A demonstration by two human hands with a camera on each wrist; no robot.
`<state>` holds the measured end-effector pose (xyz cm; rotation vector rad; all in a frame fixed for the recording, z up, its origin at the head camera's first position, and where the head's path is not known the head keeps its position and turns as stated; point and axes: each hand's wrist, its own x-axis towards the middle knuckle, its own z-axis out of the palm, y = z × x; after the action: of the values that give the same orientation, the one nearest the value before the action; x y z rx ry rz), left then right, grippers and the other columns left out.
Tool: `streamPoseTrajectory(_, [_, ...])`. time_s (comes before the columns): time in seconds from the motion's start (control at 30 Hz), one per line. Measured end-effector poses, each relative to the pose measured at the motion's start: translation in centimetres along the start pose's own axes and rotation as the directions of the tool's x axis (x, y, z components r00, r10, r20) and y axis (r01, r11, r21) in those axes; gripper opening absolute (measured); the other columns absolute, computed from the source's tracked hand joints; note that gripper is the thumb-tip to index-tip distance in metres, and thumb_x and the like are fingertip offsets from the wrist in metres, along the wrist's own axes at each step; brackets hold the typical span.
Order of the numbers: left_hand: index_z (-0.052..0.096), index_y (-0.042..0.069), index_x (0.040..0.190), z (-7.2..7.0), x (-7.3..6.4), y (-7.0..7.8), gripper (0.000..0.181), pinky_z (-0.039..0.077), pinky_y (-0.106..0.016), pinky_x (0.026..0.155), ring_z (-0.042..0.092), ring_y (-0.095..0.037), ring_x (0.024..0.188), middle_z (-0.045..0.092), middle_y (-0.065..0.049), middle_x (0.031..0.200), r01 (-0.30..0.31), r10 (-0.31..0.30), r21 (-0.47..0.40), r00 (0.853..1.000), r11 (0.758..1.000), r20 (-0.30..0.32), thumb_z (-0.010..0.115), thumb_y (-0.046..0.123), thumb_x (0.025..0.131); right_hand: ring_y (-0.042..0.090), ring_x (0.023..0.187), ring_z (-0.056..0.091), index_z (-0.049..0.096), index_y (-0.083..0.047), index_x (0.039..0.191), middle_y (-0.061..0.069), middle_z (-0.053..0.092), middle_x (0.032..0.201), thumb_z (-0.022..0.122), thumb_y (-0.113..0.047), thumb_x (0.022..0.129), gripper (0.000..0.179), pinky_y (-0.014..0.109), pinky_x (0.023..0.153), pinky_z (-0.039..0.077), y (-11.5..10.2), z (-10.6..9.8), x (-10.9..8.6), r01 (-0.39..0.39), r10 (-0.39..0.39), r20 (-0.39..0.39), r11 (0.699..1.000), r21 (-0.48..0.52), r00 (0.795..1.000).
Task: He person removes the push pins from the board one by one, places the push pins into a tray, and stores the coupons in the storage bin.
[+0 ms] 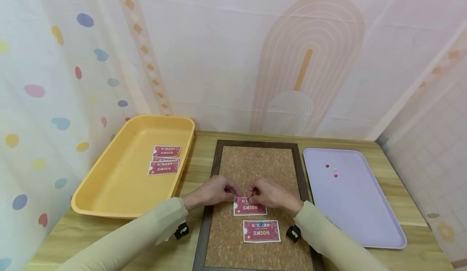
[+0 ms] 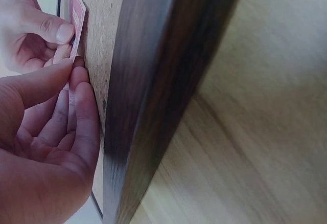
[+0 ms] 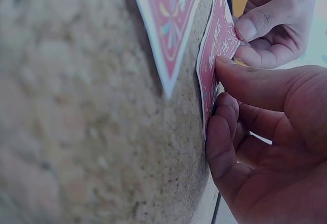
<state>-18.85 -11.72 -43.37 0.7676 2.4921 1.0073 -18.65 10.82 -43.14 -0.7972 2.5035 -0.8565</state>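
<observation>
A red and white paper coupon (image 1: pixel 250 208) lies on the cork board (image 1: pixel 226 238), above a second coupon (image 1: pixel 261 234) that has a blue pushpin (image 1: pixel 260 224) at its top middle. My left hand (image 1: pixel 219 190) pinches the upper left corner of the upper coupon between thumb and fingers. At the same coupon's top middle, my right hand (image 1: pixel 271 194) holds on with its thumb (image 3: pixel 237 78) on the printed face and its fingers curled at the upper edge. A small dark spot shows beside the right thumb tip in the left wrist view; I cannot tell what it is.
A yellow tray (image 1: pixel 124 182) with several coupons (image 1: pixel 164 167) stands on the left. To the right, a lilac tray (image 1: pixel 350 206) holds small pushpins (image 1: pixel 335 176). The board has a dark wooden frame (image 1: pixel 303 182). A patterned cloth (image 1: pixel 219 60) hangs behind the table.
</observation>
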Motion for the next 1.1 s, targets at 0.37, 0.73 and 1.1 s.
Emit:
streamPoseTrajectory(0.37, [0.081,0.013,0.095,0.03,0.11,-0.07,0.005,0.052,-0.032,0.079,0.062,-0.008,0.083,0.076,0.003,0.089,0.019,-0.019,-0.018,1.000,1.000,0.006,0.077,0.010,0.093,0.009,0.069,0.055,0.070,-0.012,0.086,-0.007,0.062,0.079,0.076,-0.006,0.093,0.012,0.027,0.063,0.044,0.21,-0.06,-0.14,0.004,-0.004,0.006,0.999,0.044,1.000])
streamPoseTrajectory(0.73, [0.081,0.013,0.094,-0.15,0.11,0.00,0.005,0.052,-0.031,0.078,0.062,-0.007,0.083,0.076,0.004,0.090,0.001,-0.001,-0.016,1.000,1.000,-0.002,0.078,0.009,0.092,0.009,0.069,0.053,0.071,-0.011,0.088,-0.006,0.061,0.078,0.077,-0.005,0.092,0.010,0.025,0.062,0.043,0.23,-0.25,-0.05,0.005,-0.005,0.006,0.997,0.071,1.000])
streamPoseTrajectory(1.1, [0.081,0.011,0.095,0.01,0.04,-0.01,0.007,0.052,-0.030,0.077,0.062,-0.008,0.082,0.076,0.003,0.088,0.014,-0.014,-0.046,1.000,0.999,0.011,0.076,0.006,0.093,0.010,0.068,0.054,0.069,-0.013,0.085,-0.005,0.061,0.077,0.077,-0.004,0.092,0.013,0.025,0.061,0.043,0.35,0.04,-0.10,-0.010,0.010,0.009,0.996,0.089,1.000])
